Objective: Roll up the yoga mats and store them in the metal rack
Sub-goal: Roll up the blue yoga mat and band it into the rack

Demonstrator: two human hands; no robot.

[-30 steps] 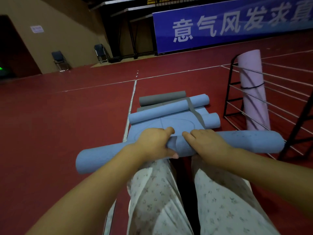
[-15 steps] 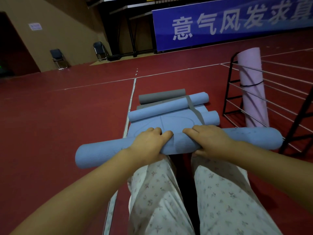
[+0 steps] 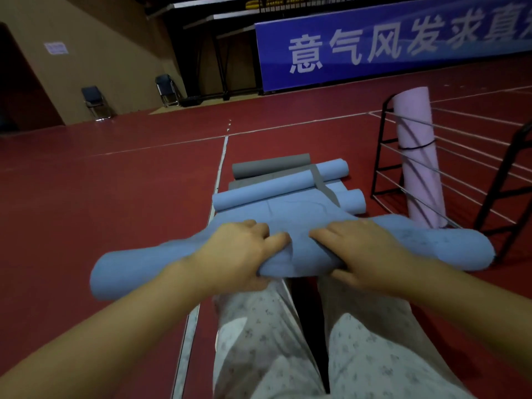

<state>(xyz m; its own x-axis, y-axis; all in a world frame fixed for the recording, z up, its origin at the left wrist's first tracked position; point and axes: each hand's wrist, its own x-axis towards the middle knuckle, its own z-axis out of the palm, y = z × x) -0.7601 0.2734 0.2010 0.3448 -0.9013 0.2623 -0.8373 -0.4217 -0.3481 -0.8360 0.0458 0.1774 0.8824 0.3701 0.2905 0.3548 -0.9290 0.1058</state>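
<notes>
Blue mat roll [image 3: 138, 272] blurred at both ends, middle hidden under left hand [image 3: 233, 254] and right hand [image 3: 365, 251], both gripping it, long axis running left to right, metal rack [image 3: 385, 156] cut off at right

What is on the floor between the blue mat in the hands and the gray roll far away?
In the head view, two smaller blue rolls lie between the held blue mat and the gray roll, on a flat stretch of mat.

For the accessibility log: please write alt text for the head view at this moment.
Both hands, left hand and right hand, grip a partly rolled blue yoga mat on a red gym floor. More blue and grey mats lie ahead; a rolled pink mat stands in the black metal rack at right.
</notes>
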